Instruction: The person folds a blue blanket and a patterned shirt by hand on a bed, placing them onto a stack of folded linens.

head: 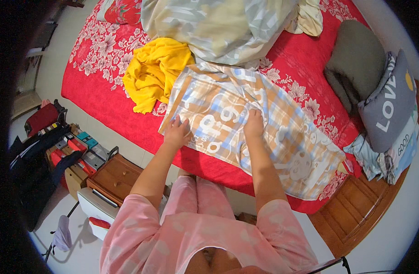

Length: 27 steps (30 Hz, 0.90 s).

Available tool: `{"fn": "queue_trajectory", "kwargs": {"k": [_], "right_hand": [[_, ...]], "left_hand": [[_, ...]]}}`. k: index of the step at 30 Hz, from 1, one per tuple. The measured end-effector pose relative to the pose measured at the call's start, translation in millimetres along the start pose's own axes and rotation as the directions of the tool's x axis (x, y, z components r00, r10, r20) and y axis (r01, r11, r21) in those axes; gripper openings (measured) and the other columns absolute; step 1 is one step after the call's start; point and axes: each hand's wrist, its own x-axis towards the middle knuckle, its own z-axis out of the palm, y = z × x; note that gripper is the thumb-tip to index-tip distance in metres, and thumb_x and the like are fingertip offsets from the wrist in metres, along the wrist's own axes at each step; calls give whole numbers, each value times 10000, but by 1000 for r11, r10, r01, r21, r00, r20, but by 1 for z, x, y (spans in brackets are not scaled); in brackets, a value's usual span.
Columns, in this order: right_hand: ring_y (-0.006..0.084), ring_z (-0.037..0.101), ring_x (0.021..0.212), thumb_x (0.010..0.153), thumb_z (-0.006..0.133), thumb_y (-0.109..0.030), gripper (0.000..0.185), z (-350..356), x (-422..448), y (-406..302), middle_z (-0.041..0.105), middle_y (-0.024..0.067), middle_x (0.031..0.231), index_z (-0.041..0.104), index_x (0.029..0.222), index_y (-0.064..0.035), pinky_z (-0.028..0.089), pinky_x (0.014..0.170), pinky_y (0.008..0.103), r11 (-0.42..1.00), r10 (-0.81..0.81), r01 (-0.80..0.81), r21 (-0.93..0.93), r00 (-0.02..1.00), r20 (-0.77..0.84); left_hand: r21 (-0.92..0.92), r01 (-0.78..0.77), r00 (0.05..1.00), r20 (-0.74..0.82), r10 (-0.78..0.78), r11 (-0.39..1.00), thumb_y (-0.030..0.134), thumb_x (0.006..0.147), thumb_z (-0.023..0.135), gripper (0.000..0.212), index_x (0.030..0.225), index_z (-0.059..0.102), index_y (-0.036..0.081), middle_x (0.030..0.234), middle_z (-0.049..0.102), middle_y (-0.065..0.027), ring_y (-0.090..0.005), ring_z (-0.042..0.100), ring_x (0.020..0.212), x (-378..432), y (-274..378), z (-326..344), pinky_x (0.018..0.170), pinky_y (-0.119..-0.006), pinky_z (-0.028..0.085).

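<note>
An orange, blue and white checked cloth (226, 113) with printed letters and cartoon figures lies spread over the near side of a bed with a red floral cover (202, 164). My left hand (177, 130) rests on its left edge, fingers apart and pointing away from me. Farther right, my right hand (254, 122) is on the cloth beside a raised fold, its fingers bent down against the fabric. Whether they pinch the fold cannot be told. Just beyond my left hand sits a crumpled yellow cloth (158, 72).
A pale patterned quilt (219, 27) is heaped at the back. On the right are a dark olive cushion (357, 61), a grey cushion (387, 102) with lettering and the wooden headboard (353, 209). A wooden drawer cabinet (117, 176) and boxes stand at left.
</note>
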Motion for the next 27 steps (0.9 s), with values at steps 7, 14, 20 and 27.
{"fn": "queue_trajectory", "kwargs": {"k": [7,14,20,27], "right_hand": [[192,517,683,672,436,87,201,-33,13,29,494,24,702,503,802,-51,418,683,300,322,305,-357,877,916,261],[180,498,792,610,406,126,235,-67,-27,19,486,76,823,426,774,-41,407,754,266,-415,37,-299,859,938,344],[179,500,808,632,413,107,212,-71,-45,7,498,76,842,427,775,-49,406,744,275,-524,-92,-338,782,935,342],[136,484,731,679,425,84,187,-60,-62,11,489,31,780,456,806,-50,412,658,251,-27,-111,-640,768,766,634]], "left_hand": [[7,-29,999,35,28,1000,344,696,658,582,1227,468,196,1300,375,-205,-400,405,1138,3,2,-14,951,-410,349],[-759,-57,996,4,92,649,272,819,562,388,1129,507,45,1057,561,-169,-302,535,969,2,93,-33,849,-405,413],[-661,488,854,496,157,-570,396,873,481,499,1241,390,70,1150,528,-130,-226,517,1040,29,160,-36,832,-383,449],[-635,485,874,359,327,-601,124,840,542,184,1005,565,45,934,607,-54,-166,591,858,29,106,-42,705,-264,499]]}}
